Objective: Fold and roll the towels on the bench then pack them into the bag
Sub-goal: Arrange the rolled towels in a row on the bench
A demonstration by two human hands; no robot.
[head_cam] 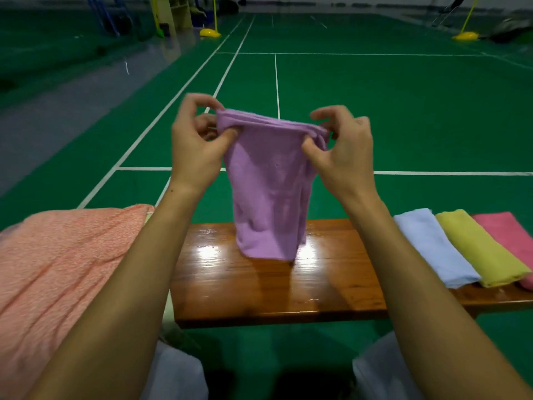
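while both pinch its top corners, purple towel (268, 180) hangs between left hand (196, 142) and right hand (343, 151).

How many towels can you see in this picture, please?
5: a purple towel held up by both hands, an orange towel on the left, and blue, yellow and pink towels lying side by side on the bench's right end. Others may be out of frame.

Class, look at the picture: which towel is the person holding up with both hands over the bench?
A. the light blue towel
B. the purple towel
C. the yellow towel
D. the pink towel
B: the left hand and right hand each pinch a top corner of the purple towel, which hangs down toward the bench.
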